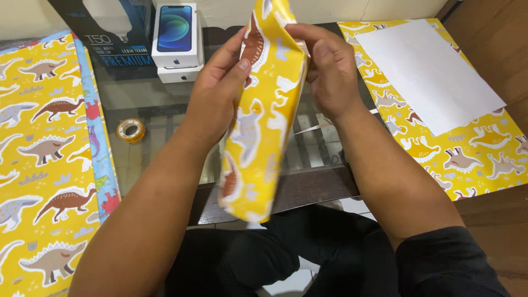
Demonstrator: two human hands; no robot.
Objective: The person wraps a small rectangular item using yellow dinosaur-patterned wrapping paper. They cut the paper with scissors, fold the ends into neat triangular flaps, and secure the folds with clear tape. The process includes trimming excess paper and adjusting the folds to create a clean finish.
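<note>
Over the glass table (165,104), between a dinosaur-print sheet (38,165) with tape roll (131,130) and a second sheet (473,148), the wrapped parcel (258,137) stood on end. Left hand (217,91) clasped its left edge, thumb pressing paper; right hand (327,69) pinched the top fold closed. Risk, as judged: untaped fold could spring open if either pinch eased. Parcel sat between both hands, touching each.
</note>
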